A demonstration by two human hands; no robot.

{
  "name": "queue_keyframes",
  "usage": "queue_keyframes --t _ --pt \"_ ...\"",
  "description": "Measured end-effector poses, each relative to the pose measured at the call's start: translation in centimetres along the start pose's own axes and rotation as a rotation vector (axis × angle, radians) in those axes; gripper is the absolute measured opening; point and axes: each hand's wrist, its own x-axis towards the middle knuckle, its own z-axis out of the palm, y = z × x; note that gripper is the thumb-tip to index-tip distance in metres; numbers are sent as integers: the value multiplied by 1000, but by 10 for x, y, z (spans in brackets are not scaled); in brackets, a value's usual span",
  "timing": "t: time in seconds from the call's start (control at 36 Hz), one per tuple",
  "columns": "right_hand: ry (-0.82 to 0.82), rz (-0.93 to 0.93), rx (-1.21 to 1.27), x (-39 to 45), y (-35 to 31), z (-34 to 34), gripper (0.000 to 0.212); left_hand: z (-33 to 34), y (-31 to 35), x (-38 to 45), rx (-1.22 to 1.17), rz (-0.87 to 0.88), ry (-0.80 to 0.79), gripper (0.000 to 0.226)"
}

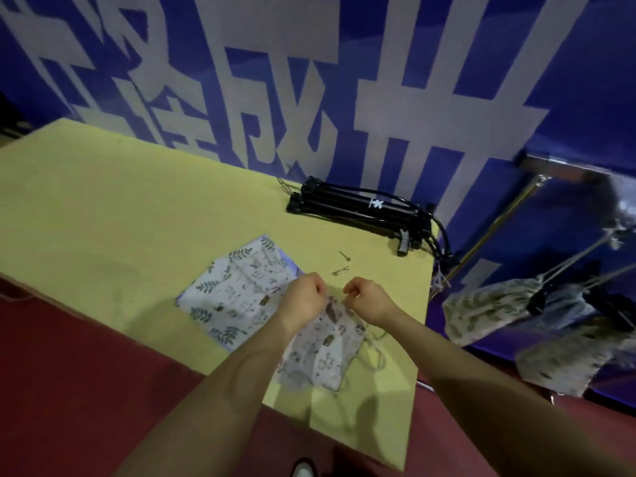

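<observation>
A small printed fabric pouch (320, 356) with a cord lies near the right front of the yellow table (120, 215). My left hand (303, 297) pinches its top edge with curled fingers. My right hand (370, 299) also pinches the pouch's top edge, close to the left hand; something thin may be between its fingertips, too small to tell. A stack of flat printed fabric pieces (241, 290) lies just left of the hands. Two small metal pins (342, 263) lie on the table beyond the hands.
A folded black tripod (364, 211) with cables lies at the table's far right edge. Several printed pouches (509, 311) hang from a rail to the right. A blue wall with large white characters stands behind. Red floor lies below the table's front edge.
</observation>
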Motion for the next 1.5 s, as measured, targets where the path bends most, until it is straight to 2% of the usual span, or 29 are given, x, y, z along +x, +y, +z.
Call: queue_keyframes --t 0.08,0.14,0.19,0.22,0.33,0.42,0.61,0.72,0.78,0.86,0.97,1.03,1.14,1.28,1.5 --pt "-83 99 -204 3 4 21 36 2 -19 -3 39 -17 -66 16" --pt "-61 133 -253 2 5 30 27 0 -27 -3 66 -20 -85 23" --pt "8 138 -266 -2 4 35 7 -2 -30 -3 90 -2 -107 25" --pt "53 119 -261 -4 2 35 10 -3 -30 -3 105 12 -115 24" --pt "155 -2 25 -8 -5 27 19 -3 -31 0 188 59 -132 31" --pt "206 -119 117 -7 -11 17 22 -4 -30 0 242 74 -118 37" --pt "340 -226 360 -10 -40 -2 14 -23 -11 -10 78 223 76 36" --pt "369 -228 456 -7 -59 -13 12 -31 2 -15 47 247 92 49" --pt "371 -216 563 -6 -67 -18 11 -34 9 -14 -14 216 128 42" --pt "330 -184 722 -7 -73 -26 13 -39 16 -10 -132 210 168 15" --pt "206 -160 926 -11 -73 -35 22 -53 18 -6 -190 214 218 22" --pt "171 -201 876 -12 -74 -37 22 -61 18 -3 -176 218 227 24" --pt "145 -309 740 -13 -83 -36 17 -80 21 5 -96 264 249 19" --pt "265 -411 714 -9 -110 -47 6 -116 34 10 207 366 318 23" --pt "340 -444 667 5 -155 -62 5 -167 50 18 573 398 441 23"
